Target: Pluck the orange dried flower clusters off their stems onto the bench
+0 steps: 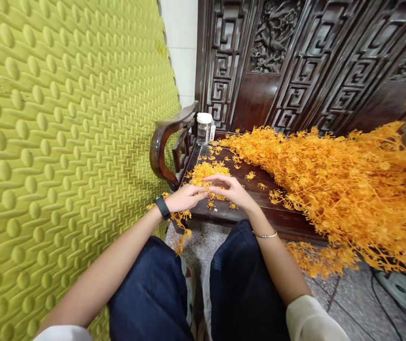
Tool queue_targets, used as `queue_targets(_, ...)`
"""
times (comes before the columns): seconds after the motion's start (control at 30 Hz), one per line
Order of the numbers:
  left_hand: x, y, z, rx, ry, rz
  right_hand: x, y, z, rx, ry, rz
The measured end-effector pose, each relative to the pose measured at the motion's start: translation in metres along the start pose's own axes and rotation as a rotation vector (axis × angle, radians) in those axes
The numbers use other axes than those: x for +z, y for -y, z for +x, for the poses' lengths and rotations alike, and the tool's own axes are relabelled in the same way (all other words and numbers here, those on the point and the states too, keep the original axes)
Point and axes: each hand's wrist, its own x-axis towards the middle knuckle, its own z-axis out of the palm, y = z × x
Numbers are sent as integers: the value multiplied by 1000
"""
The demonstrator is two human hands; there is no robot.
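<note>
as fingertips meet, both hands (210,192) curled, wrists level

Black wristband (162,207), thin silver bangle (265,234), dark blue trousers (241,284), pale sleeves (309,319).

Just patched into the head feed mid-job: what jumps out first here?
The big heap of orange plastic sprigs sprawls over the dark carved wooden bench on the right. A bumpy yellow-green mat fills the whole left side. At centre, the left hand and right hand meet over a small pile of orange pieces, with a white-capped clear jar by the armrest behind.
</note>
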Motion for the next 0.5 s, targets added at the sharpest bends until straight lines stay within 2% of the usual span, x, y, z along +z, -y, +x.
queue_targets(0.13,-2,0,-3,-18,-1,27,0,-2,2,38,-143,10)
queue_targets(0.33,-6,-13,-1,91,-103,118,5,-6,6,113,-542,180)
queue_targets(0.5,-2,-21,9,130,-142,208,9,-9,9,106,-773,225)
